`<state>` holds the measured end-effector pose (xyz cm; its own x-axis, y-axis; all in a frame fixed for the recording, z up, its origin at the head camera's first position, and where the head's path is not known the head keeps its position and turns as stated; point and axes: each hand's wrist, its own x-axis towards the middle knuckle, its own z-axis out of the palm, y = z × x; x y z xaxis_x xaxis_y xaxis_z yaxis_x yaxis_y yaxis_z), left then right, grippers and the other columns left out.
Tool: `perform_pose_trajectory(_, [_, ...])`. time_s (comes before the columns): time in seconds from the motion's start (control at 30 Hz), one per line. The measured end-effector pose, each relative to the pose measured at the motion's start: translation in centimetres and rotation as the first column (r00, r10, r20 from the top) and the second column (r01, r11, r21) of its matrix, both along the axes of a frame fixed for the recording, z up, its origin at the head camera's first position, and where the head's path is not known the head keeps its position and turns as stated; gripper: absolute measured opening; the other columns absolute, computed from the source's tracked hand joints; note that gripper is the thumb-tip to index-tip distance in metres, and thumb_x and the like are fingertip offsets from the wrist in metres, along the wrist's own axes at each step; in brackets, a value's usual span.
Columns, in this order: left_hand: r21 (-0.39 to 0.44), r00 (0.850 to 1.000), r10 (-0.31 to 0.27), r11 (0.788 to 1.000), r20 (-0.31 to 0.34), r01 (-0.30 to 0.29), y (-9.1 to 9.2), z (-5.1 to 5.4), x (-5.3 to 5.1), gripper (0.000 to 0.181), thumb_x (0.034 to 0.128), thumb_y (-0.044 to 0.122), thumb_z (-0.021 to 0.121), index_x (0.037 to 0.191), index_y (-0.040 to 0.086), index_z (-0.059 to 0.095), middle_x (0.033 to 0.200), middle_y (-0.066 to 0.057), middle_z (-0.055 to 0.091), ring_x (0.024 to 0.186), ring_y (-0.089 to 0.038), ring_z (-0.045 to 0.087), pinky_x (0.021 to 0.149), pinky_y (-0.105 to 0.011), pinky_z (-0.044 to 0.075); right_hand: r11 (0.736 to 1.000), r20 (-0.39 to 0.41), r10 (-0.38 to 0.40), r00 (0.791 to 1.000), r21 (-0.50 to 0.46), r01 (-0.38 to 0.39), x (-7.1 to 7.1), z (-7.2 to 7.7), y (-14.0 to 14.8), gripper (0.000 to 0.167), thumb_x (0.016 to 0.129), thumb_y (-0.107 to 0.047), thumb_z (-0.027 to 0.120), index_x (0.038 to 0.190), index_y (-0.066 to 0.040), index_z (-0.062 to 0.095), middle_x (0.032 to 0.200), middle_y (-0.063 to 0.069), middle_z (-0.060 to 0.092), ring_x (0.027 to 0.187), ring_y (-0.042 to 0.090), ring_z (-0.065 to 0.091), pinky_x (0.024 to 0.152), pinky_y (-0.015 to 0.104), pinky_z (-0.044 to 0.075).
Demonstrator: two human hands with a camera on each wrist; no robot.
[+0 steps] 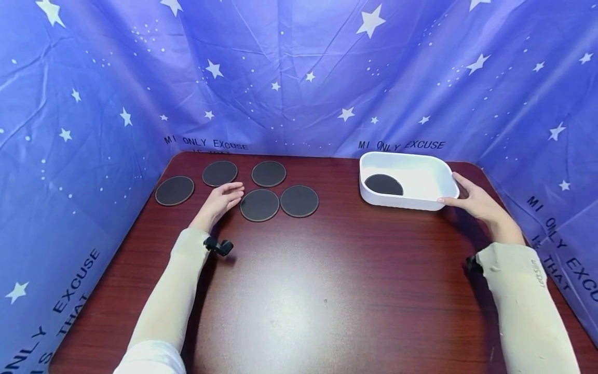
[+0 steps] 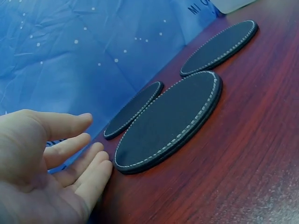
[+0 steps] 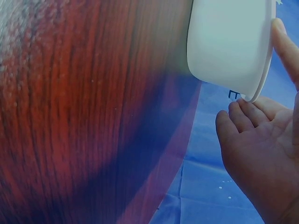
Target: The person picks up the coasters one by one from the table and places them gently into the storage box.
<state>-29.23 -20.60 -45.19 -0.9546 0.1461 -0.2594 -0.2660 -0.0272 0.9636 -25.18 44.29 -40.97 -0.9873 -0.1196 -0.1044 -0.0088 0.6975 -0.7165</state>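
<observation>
Curtain [image 1: 299, 93], blue and printed with white stars and lettering, hangs to the left, behind and to the right of a dark red wood-grain table [image 1: 350, 270]. Farthest left on the tabletop lies a round black coaster [image 1: 174, 190]; a second coaster [image 1: 218, 171] lies a little farther back, just beyond the left hand [image 1: 219, 204]. That hand's fingers reach rightward, loosely extended with a slight bend, and hold nothing; a small black device [image 1: 218, 246] sits at the wrist over a pale sleeve [image 1: 163, 296]. Its fingertips are just beside the near edge of a third coaster [image 1: 259, 205], rimmed with pale stitching; whether they touch it cannot be told. A fourth coaster [image 1: 268, 173] lies behind that one, and a fifth coaster [image 1: 299, 201] lies close against its right side. Well apart, toward the far right of the table, is a white tray [image 1: 402, 201] with rounded corners. Inside its left end lies a sixth coaster [image 1: 383, 184], partly hidden by the near wall. The right hand [image 1: 478, 201] grips the tray's right end, thumb over the near corner and fingers spread round the outer side
</observation>
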Motion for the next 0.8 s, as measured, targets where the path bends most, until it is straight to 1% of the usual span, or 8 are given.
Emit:
perform_pose_trajectory(0.17, [-0.045, 0.999, -0.047, 0.998, -0.025, 0.046, 0.0, -0.3, 0.3, 0.056, 0.1019, 0.001, 0.049, 0.153, -0.005, 0.028, 0.16, -0.023, 0.03, 0.14, -0.023, 0.039, 0.123, -0.036, 0.03, 1.0, -0.001, -0.005, 1.0, -0.012, 0.005, -0.1, 0.0, -0.1, 0.097, 0.094, -0.02, 0.068, 0.159, -0.004, -0.003, 0.164, 0.028, 0.005, 0.147, 0.046, 0.018, 0.086, -0.009, 0.026])
perform_pose_trajectory(0.27, [-0.088, 0.996, -0.078, 0.993, -0.043, 0.074, 0.0, -0.3, 0.5, 0.058, 0.1009, 0.002, 0.052, 0.153, -0.004, 0.028, 0.16, -0.022, 0.031, 0.143, -0.027, 0.037, 0.118, -0.027, 0.037, 1.0, 0.001, -0.009, 1.0, -0.021, 0.009, -0.1, 0.0, -0.1, 0.097, 0.094, -0.02, 0.068, 0.159, -0.004, -0.003, 0.164, 0.027, 0.006, 0.146, 0.044, 0.02, 0.086, -0.008, 0.027])
perform_pose_trajectory(0.37, [-0.153, 0.992, -0.106, 0.984, -0.064, 0.095, -0.1, -0.3, 0.7, 0.059, 0.0993, 0.002, 0.055, 0.153, -0.003, 0.03, 0.16, -0.022, 0.032, 0.145, -0.031, 0.036, 0.104, -0.015, 0.046, 0.999, -0.005, -0.003, 1.0, -0.04, 0.002, 0.0, 0.0, -0.2, 0.097, 0.094, -0.02, 0.068, 0.159, -0.002, -0.002, 0.164, 0.028, 0.006, 0.146, 0.044, 0.021, 0.086, -0.008, 0.029])
perform_pose_trajectory(0.43, [-0.219, 0.988, -0.13, 0.97, -0.087, 0.108, -0.1, -0.4, 0.8, 0.06, 0.0978, 0.003, 0.058, 0.152, -0.004, 0.032, 0.159, -0.023, 0.034, 0.146, -0.034, 0.036, 0.101, -0.015, 0.047, 0.999, -0.006, 0.004, 1.0, -0.051, -0.004, 0.0, -0.1, -0.3, 0.097, 0.094, -0.019, 0.068, 0.158, -0.001, -0.002, 0.164, 0.029, 0.006, 0.145, 0.045, 0.021, 0.086, -0.007, 0.03])
perform_pose_trajectory(0.5, [-0.296, 0.98, -0.161, 0.948, -0.116, 0.12, -0.1, -0.3, 0.9, 0.062, 0.096, 0.003, 0.061, 0.151, -0.006, 0.033, 0.157, -0.025, 0.035, 0.146, -0.037, 0.036, 0.108, -0.025, 0.046, 0.999, -0.009, 0.001, 1.0, -0.046, -0.001, 0.1, -0.2, -0.3, 0.097, 0.094, -0.02, 0.069, 0.158, -0.001, -0.002, 0.164, 0.029, 0.007, 0.144, 0.044, 0.022, 0.085, -0.007, 0.03])
perform_pose_trajectory(0.63, [-0.43, 0.959, -0.231, 0.892, -0.165, 0.141, 0.3, -0.1, 1.1, 0.067, 0.092, 0.003, 0.066, 0.149, -0.009, 0.033, 0.156, -0.028, 0.036, 0.145, -0.042, 0.035, 0.121, -0.048, 0.032, 0.999, -0.015, 0.001, 1.0, -0.042, -0.001, 0.1, -0.2, -0.2, 0.098, 0.094, -0.021, 0.069, 0.158, -0.001, -0.002, 0.164, 0.028, 0.006, 0.145, 0.045, 0.021, 0.085, -0.008, 0.029])
perform_pose_trajectory(0.7, [-0.482, 0.949, -0.264, 0.863, -0.171, 0.153, 0.6, 0.0, 1.2, 0.071, 0.0899, 0.003, 0.069, 0.149, -0.009, 0.032, 0.156, -0.028, 0.035, 0.145, -0.043, 0.033, 0.122, -0.051, 0.029, 0.999, -0.016, 0.003, 1.0, -0.039, -0.003, 0.2, -0.1, -0.2, 0.098, 0.094, -0.022, 0.069, 0.158, -0.001, -0.003, 0.164, 0.028, 0.005, 0.146, 0.045, 0.019, 0.084, -0.009, 0.027])
perform_pose_trajectory(0.8, [-0.567, 0.935, -0.313, 0.806, -0.167, 0.169, 1.2, 0.4, 1.4, 0.078, 0.0869, 0.003, 0.073, 0.151, -0.009, 0.029, 0.156, -0.029, 0.032, 0.146, -0.044, 0.031, 0.122, -0.052, 0.029, 0.999, -0.013, 0.001, 1.0, -0.033, -0.002, 0.2, -0.1, -0.1, 0.099, 0.094, -0.023, 0.069, 0.158, -0.003, -0.004, 0.164, 0.027, 0.003, 0.147, 0.047, 0.015, 0.084, -0.01, 0.025])
